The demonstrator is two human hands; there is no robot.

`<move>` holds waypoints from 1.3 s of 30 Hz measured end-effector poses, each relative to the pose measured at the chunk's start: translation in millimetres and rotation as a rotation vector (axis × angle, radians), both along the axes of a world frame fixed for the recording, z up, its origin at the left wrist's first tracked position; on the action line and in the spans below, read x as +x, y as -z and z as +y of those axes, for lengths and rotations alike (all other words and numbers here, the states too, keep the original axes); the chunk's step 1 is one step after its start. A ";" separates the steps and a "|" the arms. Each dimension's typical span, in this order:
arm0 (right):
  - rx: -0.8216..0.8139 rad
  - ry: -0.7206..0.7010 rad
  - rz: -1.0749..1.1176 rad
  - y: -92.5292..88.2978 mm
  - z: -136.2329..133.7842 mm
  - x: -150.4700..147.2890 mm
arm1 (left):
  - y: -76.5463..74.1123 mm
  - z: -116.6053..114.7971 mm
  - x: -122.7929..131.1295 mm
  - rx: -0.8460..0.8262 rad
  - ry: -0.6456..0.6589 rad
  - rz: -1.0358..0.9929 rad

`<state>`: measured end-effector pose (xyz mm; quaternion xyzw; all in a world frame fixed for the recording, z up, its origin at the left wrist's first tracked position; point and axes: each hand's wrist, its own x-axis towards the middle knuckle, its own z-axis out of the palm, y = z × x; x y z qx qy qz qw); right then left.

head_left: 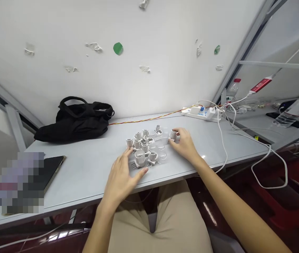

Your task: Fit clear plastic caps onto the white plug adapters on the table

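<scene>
A cluster of several small white cylindrical parts [144, 147] stands on the grey table in front of me, some with thin metal pins or wires sticking out. Clear round plastic pieces [162, 155] lie at the cluster's right side. My left hand [121, 177] rests at the left of the cluster with thumb and fingers spread. Its fingertips are close to or touching the leftmost white part [129, 142]; I cannot tell which. At the right, the thumb and fingers of my right hand [185, 146] are closed around one white cylindrical part [173, 134], apart from the others.
A black bag [80, 121] lies at the back left, and a dark flat object [51, 172] at the left edge, partly blurred out. A power strip [202, 113] with plugs and white cables [224, 140] occupies the back right. Beyond the frame post lies a plastic bottle [293, 114].
</scene>
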<state>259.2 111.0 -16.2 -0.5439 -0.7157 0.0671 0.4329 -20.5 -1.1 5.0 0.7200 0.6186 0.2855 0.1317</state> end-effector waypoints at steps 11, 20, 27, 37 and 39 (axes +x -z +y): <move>-0.101 0.025 -0.090 -8.5 5.8 -8.6 | -2.1 13.8 2.5 -0.044 0.043 0.035; -0.153 0.008 -0.260 -23.6 12.2 9.8 | -4.0 24.9 7.3 -0.031 0.063 0.031; 0.008 -0.194 -0.355 -71.1 -3.1 -7.6 | 0.3 27.1 7.3 -0.026 0.086 0.006; 0.014 -0.397 -0.631 -72.5 -8.3 -50.8 | 0.2 20.7 4.1 -0.033 0.118 0.011; 0.023 -0.380 -0.633 -68.6 -9.2 -50.6 | 0.6 21.0 3.6 -0.026 0.123 0.006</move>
